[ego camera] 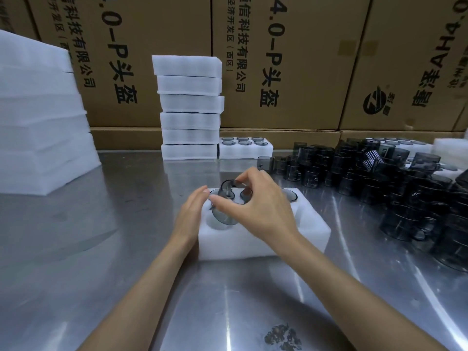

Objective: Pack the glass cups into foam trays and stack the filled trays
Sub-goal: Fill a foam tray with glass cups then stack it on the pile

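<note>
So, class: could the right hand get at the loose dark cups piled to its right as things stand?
Probably not yet: the right hand already holds a glass cup over the foam tray. Once freed, bare table lies between it and the pile of cups.

A shiny metal surface (114,249) carries a white foam tray (311,229) at centre, a tall stack of foam trays (188,107) behind it, a filled tray (245,148) just beside that stack, wider foam slabs (43,117) at left — and a crowd of dark glass cups (379,173) at right.
</note>
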A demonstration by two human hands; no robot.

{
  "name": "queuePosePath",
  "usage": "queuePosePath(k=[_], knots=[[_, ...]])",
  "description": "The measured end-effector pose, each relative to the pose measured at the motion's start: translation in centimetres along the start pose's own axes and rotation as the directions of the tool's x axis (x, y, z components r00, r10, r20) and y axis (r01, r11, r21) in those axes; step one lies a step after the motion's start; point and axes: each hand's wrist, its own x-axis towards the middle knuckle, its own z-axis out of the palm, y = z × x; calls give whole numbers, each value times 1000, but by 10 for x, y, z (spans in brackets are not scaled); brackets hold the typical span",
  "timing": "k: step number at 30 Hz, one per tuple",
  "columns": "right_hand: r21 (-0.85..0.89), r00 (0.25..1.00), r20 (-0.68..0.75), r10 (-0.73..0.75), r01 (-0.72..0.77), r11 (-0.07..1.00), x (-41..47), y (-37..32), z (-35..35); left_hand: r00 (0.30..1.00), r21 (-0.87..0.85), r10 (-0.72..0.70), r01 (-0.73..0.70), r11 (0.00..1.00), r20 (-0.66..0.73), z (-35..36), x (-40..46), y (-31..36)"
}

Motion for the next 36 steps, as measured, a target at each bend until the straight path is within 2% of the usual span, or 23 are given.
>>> queuePosePath(k=[3, 6, 9, 12, 17, 24, 32, 36], knots=[[-148, 997, -70, -37, 26, 989, 0, -6, 10, 999, 60, 21, -23, 998, 34, -1, 1, 0], [-197, 993, -112, -33, 11, 980, 0, -7, 13, 998, 83, 37, -40, 996, 42, -1, -1, 0], [-230, 994, -110, -24, -2, 973, -2, -12, 20, 996, 147, 80, -84, 986, 34, 1, 2, 1], [-320, 988, -127, -84, 40, 947, -5, -15, 25, 995, 235, 87, -95, 967, 43, 2, 9, -2], [-396, 987, -97, -130, 81, 914, -6, -14, 20, 995, 232, 97, -100, 968, 24, 2, 5, -4], [-263, 979, 204, -12, 66, 962, -10, 0, -2, 999, 23, 5, -4, 1000, -37, 1, 2, -4], [-256, 985, 174, -7, 52, 965, -14, -3, 0, 998, 1, -2, 3, 1000, -63, 1, 4, -7], [-280, 986, 159, -47, 91, 956, -14, -7, 3, 999, -3, -6, 6, 1000, -52, 2, 4, -6]])
